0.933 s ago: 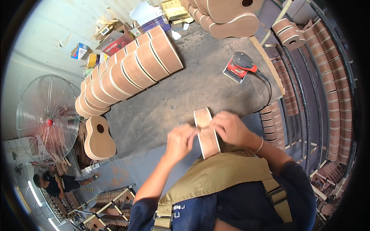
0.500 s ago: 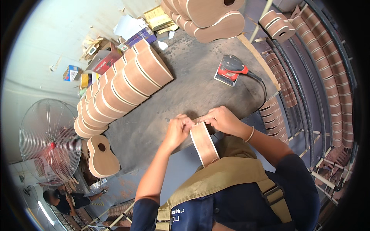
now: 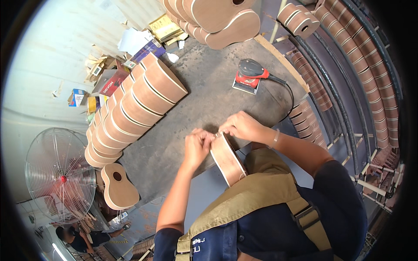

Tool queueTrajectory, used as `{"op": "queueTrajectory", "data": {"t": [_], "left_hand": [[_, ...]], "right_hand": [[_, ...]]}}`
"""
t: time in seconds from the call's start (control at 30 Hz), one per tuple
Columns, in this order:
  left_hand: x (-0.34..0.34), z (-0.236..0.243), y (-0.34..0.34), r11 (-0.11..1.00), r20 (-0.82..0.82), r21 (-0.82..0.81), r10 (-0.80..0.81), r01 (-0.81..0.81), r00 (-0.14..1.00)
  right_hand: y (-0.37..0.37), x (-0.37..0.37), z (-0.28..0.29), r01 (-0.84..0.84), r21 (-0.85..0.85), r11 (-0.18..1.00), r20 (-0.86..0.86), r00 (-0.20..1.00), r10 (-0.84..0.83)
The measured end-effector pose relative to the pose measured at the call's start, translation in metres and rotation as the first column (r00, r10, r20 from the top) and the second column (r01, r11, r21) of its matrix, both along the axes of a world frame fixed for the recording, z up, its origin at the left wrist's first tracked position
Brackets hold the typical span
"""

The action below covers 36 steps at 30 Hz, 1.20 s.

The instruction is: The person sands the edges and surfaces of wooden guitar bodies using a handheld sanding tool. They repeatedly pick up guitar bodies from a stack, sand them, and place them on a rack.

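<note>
A small wooden guitar body (image 3: 227, 161) stands on its edge between my apron and the table's near edge, its light side band facing up. At its far end my left hand (image 3: 199, 146) is closed, fingertips pinched close to the left corner. My right hand (image 3: 241, 125) bends in from the other side, its fingers pinched at the same end. Whatever thin thing lies between the fingertips is too small to make out. Beyond the right hand, a red and black sander (image 3: 249, 76) rests on the grey table (image 3: 204, 98).
Guitar bodies stand in a long row (image 3: 135, 111) on the left; more are stacked (image 3: 233, 28) at the back. A single body (image 3: 118, 187) sits near the wire fan (image 3: 62, 177). The sander's cord (image 3: 291, 102) hangs over the right edge beside racks of bodies (image 3: 352, 65). A person (image 3: 82, 239) works lower left.
My view has shifted slightly. Both hands stay at the far end of the guitar body, which leans a little more left; the right hand has moved slightly over its end.
</note>
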<state>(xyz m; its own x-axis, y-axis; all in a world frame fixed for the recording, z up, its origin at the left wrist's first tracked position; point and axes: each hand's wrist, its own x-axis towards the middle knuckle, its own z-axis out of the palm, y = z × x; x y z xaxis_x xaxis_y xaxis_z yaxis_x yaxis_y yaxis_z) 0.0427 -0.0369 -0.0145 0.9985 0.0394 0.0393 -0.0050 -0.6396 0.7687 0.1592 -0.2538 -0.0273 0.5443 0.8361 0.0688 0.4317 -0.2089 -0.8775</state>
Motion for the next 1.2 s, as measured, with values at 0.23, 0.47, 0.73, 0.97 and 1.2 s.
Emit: {"op": "queueTrajectory", "data": {"t": [0.23, 0.47, 0.73, 0.97, 1.2], "left_hand": [[-0.022, 0.009, -0.013, 0.986, 0.149, 0.138, -0.111, 0.090, 0.983], [-0.010, -0.003, -0.018, 0.993, 0.137, 0.089, 0.067, -0.080, 0.988], [-0.064, 0.010, -0.040, 0.936, 0.291, 0.347, -0.173, 0.065, 0.941], [-0.094, 0.000, -0.058, 0.941, 0.306, 0.287, -0.266, 0.178, 0.914], [-0.021, 0.016, -0.028, 0.971, 0.241, 0.235, -0.014, -0.044, 0.970]], "right_hand": [[-0.023, -0.031, 0.013, 0.008, 0.022, 1.000, 0.243, 0.970, -0.013], [-0.006, -0.015, -0.011, 0.083, 0.125, 0.989, 0.045, 0.995, -0.090], [-0.046, -0.060, -0.008, -0.064, 0.190, 0.980, 0.432, 0.901, -0.025], [-0.074, -0.083, -0.017, -0.150, 0.120, 0.981, 0.438, 0.895, 0.083], [-0.015, -0.028, -0.002, 0.056, 0.109, 0.993, 0.159, 0.985, -0.073]]}}
